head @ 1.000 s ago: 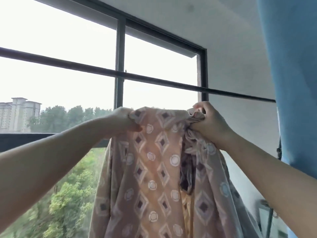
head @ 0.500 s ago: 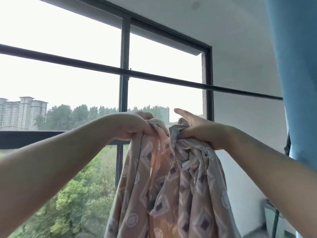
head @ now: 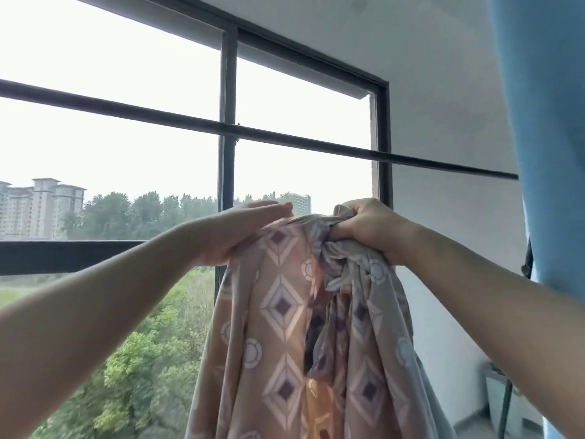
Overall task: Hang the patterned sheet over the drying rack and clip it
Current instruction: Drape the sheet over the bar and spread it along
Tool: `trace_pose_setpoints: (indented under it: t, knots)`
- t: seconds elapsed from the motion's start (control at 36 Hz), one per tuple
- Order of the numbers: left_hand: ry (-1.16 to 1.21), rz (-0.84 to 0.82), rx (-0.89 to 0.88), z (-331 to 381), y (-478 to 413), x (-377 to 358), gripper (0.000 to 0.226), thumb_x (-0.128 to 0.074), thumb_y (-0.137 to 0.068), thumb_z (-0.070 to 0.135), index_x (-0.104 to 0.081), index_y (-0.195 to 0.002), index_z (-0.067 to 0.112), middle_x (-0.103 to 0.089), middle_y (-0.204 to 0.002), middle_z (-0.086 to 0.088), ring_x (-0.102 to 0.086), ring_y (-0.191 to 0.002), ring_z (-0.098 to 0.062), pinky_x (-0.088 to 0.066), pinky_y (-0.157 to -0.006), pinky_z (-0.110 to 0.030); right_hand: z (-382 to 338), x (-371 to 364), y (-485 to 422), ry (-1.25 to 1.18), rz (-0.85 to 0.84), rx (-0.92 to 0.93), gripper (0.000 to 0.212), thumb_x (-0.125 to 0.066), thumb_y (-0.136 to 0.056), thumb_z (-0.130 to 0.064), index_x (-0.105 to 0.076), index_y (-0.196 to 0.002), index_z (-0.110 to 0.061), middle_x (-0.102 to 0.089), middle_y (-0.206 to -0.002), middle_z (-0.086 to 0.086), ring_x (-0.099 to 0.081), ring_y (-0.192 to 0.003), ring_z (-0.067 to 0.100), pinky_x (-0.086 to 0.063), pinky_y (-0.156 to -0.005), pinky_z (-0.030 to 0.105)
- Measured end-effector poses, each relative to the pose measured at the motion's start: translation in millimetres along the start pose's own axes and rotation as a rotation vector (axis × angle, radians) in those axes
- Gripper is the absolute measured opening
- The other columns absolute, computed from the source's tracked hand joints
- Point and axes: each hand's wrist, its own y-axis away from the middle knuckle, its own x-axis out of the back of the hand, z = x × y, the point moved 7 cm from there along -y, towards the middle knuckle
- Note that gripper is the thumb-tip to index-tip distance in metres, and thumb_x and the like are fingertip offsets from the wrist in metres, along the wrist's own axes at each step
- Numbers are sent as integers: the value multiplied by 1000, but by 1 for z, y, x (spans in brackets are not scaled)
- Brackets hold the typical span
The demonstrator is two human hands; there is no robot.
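- The right hand (head: 370,228) is a closed fist. Its fingers (head: 354,213) are curled tight round a gathered bunch of the patterned sheet (head: 285,312), and I judge this fist carries most of the weight.
- The left hand (head: 234,236) lies flat along the sheet's top edge, fingers straight and close together, pointing toward the right fist. The flat hand seems meant to spread and guide the edge rather than hold it. The thumb is hidden under the cloth, so a pinch from below cannot be ruled out.
- From both hands the sheet falls in long folds below the fingers. It is flatter under the left hand and twisted into a dark crease under the right.
- The rack bar (head: 300,142) runs across above the fingers, apart from the cloth — nothing is draped over it yet, so the hanging step is not done.
- The bunch is held high and compact, likely so it can be lifted over the bar in one go and then spread out.
- A blue cloth (head: 547,137) hangs to the right of the right fingers, which limits how far the sheet can spread that way.
- No clip is in view.
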Motion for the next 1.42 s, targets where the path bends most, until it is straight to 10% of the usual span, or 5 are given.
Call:
trace_pose_setpoints:
  t: [0.31, 0.56, 0.97, 1.25, 1.42]
  knots:
    - [-603, 419, -117, -18, -4, 11, 6, -43, -93, 19, -48, -96, 16, -54, -72, -2, -47, -54, -14, -37, -44, -22, 0, 12, 3, 41, 184, 74, 18, -76, -69, -6, -61, -61, -12, -64, -72, 10, -60, -68, 24, -55, -71, 40]
    - [-357, 380, 80, -67, -13, -4, 27, -46, -84, 12, -54, -58, 17, -47, -56, 3, -40, -54, -14, -31, -52, -24, 11, 14, 4, 108, 240, 81, 17, -77, -68, -9, -61, -62, -11, -63, -72, 9, -58, -69, 24, -55, -68, 39]
    - [-215, 360, -211, -17, -3, 29, 6, -59, -87, 23, -58, -82, 20, -61, -62, 6, -57, -47, -2, -48, -45, -16, 29, 38, 9, 285, 266, 68, 19, -73, -72, -14, -64, -73, 2, -65, -76, 13, -56, -71, 25, -42, -63, 29]
    - [-491, -184, 357, -134, -2, -4, 11, -64, -80, 9, -68, -80, 20, -69, -78, 6, -63, -68, -7, -49, -59, -17, 34, 45, 9, 243, 409, 51, 9, -70, -75, -8, -64, -70, -4, -61, -69, 8, -52, -66, 22, -40, -55, 25]
    - [-330, 215, 340, -175, -8, 14, 23, -49, -95, 19, -58, -74, 13, -53, -62, 4, -45, -50, -5, -36, -46, -14, 38, 51, 10, 228, 482, 41, 9, -67, -78, -9, -67, -81, -1, -62, -73, 8, -49, -60, 15, -38, -50, 21]
